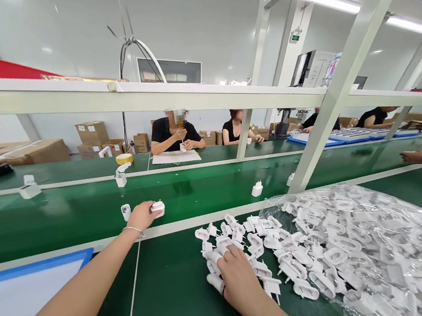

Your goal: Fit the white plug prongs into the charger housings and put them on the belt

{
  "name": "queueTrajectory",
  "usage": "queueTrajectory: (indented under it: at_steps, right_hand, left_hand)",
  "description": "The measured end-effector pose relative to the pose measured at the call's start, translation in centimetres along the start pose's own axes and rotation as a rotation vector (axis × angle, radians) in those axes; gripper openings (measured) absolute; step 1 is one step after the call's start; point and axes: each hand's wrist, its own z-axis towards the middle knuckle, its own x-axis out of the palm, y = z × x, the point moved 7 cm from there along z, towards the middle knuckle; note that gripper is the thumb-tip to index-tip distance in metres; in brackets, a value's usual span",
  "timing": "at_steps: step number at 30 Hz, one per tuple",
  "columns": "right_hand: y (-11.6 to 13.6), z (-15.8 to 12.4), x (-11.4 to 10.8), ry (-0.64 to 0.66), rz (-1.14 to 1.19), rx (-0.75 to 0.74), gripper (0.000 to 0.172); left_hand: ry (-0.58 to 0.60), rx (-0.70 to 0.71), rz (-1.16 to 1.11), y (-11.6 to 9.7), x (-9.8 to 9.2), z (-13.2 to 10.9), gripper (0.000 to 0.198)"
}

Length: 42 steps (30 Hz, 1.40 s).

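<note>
The left hand (142,215) forms a narrow grip on a white plug charger (157,208), with the fingers closed over the charger's near end. The charger's long axis lies roughly level in the view, running away from the hand to the right. The unit rests on a green conveyor belt (86,217). A second white charger (126,212) stands just left of the left hand.

The right hand (237,274) lies on a loose pile of white plug pieces (270,244), with its fingers (224,254) curled. Whether this grip holds a piece cannot be determined. The right hand is the nearer hand to the pile, which lies on the green table (169,310). A clear plastic bag (365,251) filled with similar pieces adjoins the pile on the right. A co-worker's hand (415,155) enters from the right edge, beyond the bag.
</note>
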Motion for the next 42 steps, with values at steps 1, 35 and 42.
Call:
queueTrajectory:
  at_steps: [1, 35, 42]
  right_hand:
    - [0.3, -0.1, 0.7, 0.021, 0.002, -0.009, 0.016]
    - [0.4, -0.2, -2.2, -0.198, 1.055, 0.165, 0.036]
    - [2.2, -0.6, -2.2, -0.185, 0.840, 0.045, 0.022]
  left_hand:
    - [-0.012, -0.017, 0.018, 0.4, 0.3, 0.8, 0.036]
    - [0.426, 0.263, -0.372, -9.8, 3.6, -16.4, 0.017]
    - [0.422, 0.190, -0.483, -8.8, 5.6, -16.0, 0.017]
